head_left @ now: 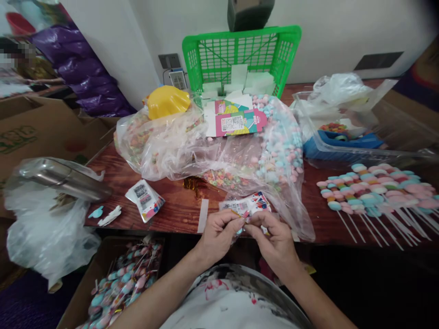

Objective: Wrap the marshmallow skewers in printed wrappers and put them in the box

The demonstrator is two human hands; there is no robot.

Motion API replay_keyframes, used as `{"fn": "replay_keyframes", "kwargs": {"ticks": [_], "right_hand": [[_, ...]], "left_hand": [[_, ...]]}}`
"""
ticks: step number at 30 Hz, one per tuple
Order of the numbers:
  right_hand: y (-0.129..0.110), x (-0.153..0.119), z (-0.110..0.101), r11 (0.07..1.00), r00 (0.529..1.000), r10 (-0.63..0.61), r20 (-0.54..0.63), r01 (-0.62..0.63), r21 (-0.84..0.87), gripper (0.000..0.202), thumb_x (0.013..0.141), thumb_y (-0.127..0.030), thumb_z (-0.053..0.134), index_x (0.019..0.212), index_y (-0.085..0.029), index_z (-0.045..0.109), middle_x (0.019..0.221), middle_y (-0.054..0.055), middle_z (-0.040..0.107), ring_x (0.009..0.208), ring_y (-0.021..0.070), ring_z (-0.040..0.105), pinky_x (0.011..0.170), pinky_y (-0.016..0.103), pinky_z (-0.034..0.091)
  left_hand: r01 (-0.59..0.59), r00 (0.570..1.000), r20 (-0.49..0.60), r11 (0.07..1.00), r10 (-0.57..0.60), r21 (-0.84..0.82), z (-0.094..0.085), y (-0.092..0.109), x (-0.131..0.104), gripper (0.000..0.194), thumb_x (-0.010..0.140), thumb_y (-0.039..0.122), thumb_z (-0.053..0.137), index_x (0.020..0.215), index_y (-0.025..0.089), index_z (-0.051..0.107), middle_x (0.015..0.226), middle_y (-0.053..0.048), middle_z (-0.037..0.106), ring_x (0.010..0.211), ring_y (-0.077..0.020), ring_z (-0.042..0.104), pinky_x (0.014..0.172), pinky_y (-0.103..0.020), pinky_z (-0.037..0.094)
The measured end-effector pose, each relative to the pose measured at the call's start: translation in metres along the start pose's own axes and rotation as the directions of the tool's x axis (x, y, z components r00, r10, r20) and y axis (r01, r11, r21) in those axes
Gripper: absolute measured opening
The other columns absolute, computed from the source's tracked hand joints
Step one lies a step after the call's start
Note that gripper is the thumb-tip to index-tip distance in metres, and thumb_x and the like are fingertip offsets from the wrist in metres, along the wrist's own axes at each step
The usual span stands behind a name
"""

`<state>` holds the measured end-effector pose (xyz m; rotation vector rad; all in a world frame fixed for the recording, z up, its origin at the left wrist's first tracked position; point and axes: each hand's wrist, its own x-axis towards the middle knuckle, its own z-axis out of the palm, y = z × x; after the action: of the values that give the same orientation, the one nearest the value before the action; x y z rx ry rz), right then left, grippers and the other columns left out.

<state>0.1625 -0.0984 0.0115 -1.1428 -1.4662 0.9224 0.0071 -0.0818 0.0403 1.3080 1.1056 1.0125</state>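
Note:
At the table's front edge my left hand (pixel 219 233) and my right hand (pixel 276 244) meet, both closed in a pinch. Between their fingertips is a small clear wrapper (pixel 246 220) with bits of pink and blue; the fingers hide most of it. A thin gold twist tie (pixel 236 213) pokes out above my left fingers. Just behind the hands lies a stack of printed cards (pixel 255 202). Farther back, gold twist ties (pixel 197 183) lie in a small bundle. Marshmallow skewers (pixel 380 189) with white sticks are spread out on the right.
Large clear bags of candy (pixel 281 146) cover the table's middle, with printed cartons (pixel 236 122) on top. Behind stands a green basket (pixel 242 34). A steel flask (pixel 68 180) and a card stack (pixel 144 199) are left; a box of wrapped skewers (pixel 120 283) sits below. A clear tub (pixel 308 148) stands right.

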Motion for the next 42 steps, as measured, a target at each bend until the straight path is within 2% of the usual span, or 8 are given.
{"fn": "replay_keyframes", "kwargs": {"ticks": [8, 12, 16, 19, 24, 32, 37, 42], "right_hand": [[0.005, 0.004, -0.023, 0.855, 0.882, 0.218, 0.418, -0.380, 0.354, 0.019, 0.076, -0.034, 0.069, 0.068, -0.017, 0.065, 0.063, 0.000, 0.060, 0.060, 0.0125, 0.052, 0.057, 0.025, 0.042], [-0.015, 0.016, -0.041, 0.985, 0.882, -0.169, 0.439, 0.143, 0.092, 0.018, 0.085, -0.021, 0.055, 0.071, -0.017, 0.066, 0.060, 0.002, 0.058, 0.058, 0.0131, 0.049, 0.057, 0.028, 0.039], [-0.036, 0.024, -0.051, 0.694, 0.610, -0.614, 0.501, 0.720, -0.027, 0.029, 0.088, -0.008, 0.042, 0.105, -0.015, 0.064, 0.067, 0.005, 0.062, 0.064, 0.0162, 0.049, 0.063, 0.033, 0.042], [-0.038, 0.026, -0.054, 0.615, 0.471, -0.638, 0.610, 0.788, 0.035, 0.031, 0.091, -0.012, 0.039, 0.115, -0.011, 0.059, 0.068, 0.007, 0.061, 0.065, 0.0175, 0.049, 0.065, 0.036, 0.043], [-0.038, 0.027, -0.055, 0.652, 0.471, -0.545, 0.693, 0.758, -0.003, 0.019, 0.089, -0.012, 0.044, 0.095, -0.015, 0.062, 0.077, 0.007, 0.061, 0.076, 0.0183, 0.051, 0.069, 0.035, 0.044], [-0.042, 0.016, -0.049, 0.483, 0.455, -0.438, 0.776, 0.847, -0.224, 0.014, 0.087, -0.012, 0.045, 0.081, -0.016, 0.057, 0.071, 0.003, 0.056, 0.066, 0.0166, 0.045, 0.066, 0.035, 0.034], [-0.022, 0.034, -0.051, 0.305, 0.546, -0.447, 0.708, 0.837, -0.453, 0.019, 0.083, -0.007, 0.040, 0.079, -0.016, 0.057, 0.068, 0.005, 0.055, 0.066, 0.0187, 0.044, 0.063, 0.034, 0.031], [-0.019, 0.060, -0.053, 0.388, 0.673, -0.577, 0.463, 0.725, -0.570, 0.019, 0.082, -0.007, 0.039, 0.073, -0.017, 0.053, 0.062, 0.003, 0.051, 0.061, 0.0171, 0.041, 0.058, 0.031, 0.030]], "left_hand": [[0.334, 0.924, 0.266, 0.920, -0.276, -0.205, 0.002, 0.000, -0.004, 0.032, 0.071, 0.043, 0.070, 0.063, 0.012, 0.068, 0.052, -0.001, 0.056, 0.041, -0.0071, 0.044, 0.038, -0.018, 0.031], [0.605, 0.748, 0.513, 0.750, -0.421, -0.268, 0.001, 0.001, 0.000, 0.028, 0.059, 0.037, 0.077, 0.060, 0.010, 0.068, 0.050, -0.004, 0.061, 0.034, -0.0090, 0.048, 0.028, -0.017, 0.028], [0.734, 0.539, 0.730, 0.660, -0.422, -0.161, -0.004, 0.009, 0.008, 0.020, 0.056, 0.029, 0.078, 0.058, 0.011, 0.069, 0.051, -0.004, 0.065, 0.034, -0.0112, 0.053, 0.026, -0.017, 0.034], [0.763, 0.421, 0.802, 0.643, -0.424, -0.060, -0.007, 0.014, 0.012, 0.021, 0.056, 0.030, 0.081, 0.058, 0.012, 0.071, 0.050, -0.006, 0.064, 0.034, -0.0142, 0.054, 0.025, -0.020, 0.036], [0.742, 0.349, 0.836, 0.670, -0.423, 0.029, -0.008, 0.018, 0.015, 0.033, 0.053, 0.043, 0.085, 0.060, 0.013, 0.072, 0.053, -0.007, 0.065, 0.038, -0.0155, 0.055, 0.028, -0.022, 0.036], [0.318, 0.326, 0.837, 0.884, -0.440, 0.341, -0.032, 0.023, 0.059, 0.038, 0.059, 0.054, 0.078, 0.077, 0.021, 0.074, 0.071, -0.002, 0.069, 0.062, -0.0164, 0.060, 0.057, -0.027, 0.047], [-0.507, 0.741, 0.663, 0.735, 0.105, 0.450, -0.030, 0.076, 0.049, 0.009, 0.076, 0.028, 0.068, 0.077, 0.022, 0.074, 0.082, -0.008, 0.069, 0.078, -0.0221, 0.060, 0.074, -0.031, 0.046], [-0.739, 0.525, 0.803, 0.619, 0.282, 0.266, 0.001, 0.072, 0.010, 0.011, 0.081, 0.025, 0.061, 0.079, 0.020, 0.071, 0.080, -0.013, 0.068, 0.075, -0.0235, 0.060, 0.079, -0.034, 0.048]]}}
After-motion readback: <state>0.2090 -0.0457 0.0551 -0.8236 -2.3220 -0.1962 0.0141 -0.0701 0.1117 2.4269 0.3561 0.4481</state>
